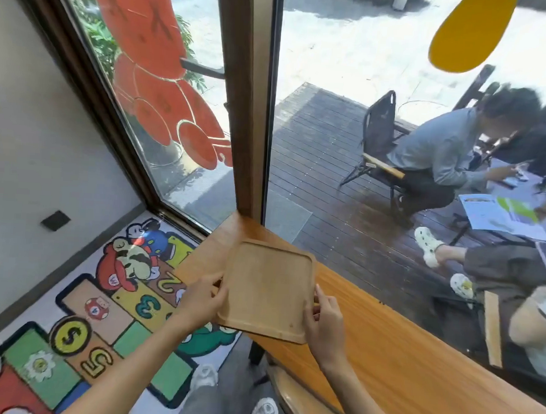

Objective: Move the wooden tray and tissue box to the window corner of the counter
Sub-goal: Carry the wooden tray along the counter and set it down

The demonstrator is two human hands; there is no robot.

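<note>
A square, light wooden tray (266, 289) with rounded corners and a raised rim sits near the window end of the long wooden counter (400, 358). Its near left corner hangs over the counter's edge. My left hand (202, 298) grips the tray's left rim. My right hand (322, 318) holds its right rim near the front corner. The tray is empty. No tissue box is in view.
A brown window post (245, 109) meets the counter's far end, with glass on both sides. Below on the left lies a colourful cartoon floor mat (98, 324). A wooden stool (301, 403) stands under the counter. Outside the glass, people sit at a table (514, 218).
</note>
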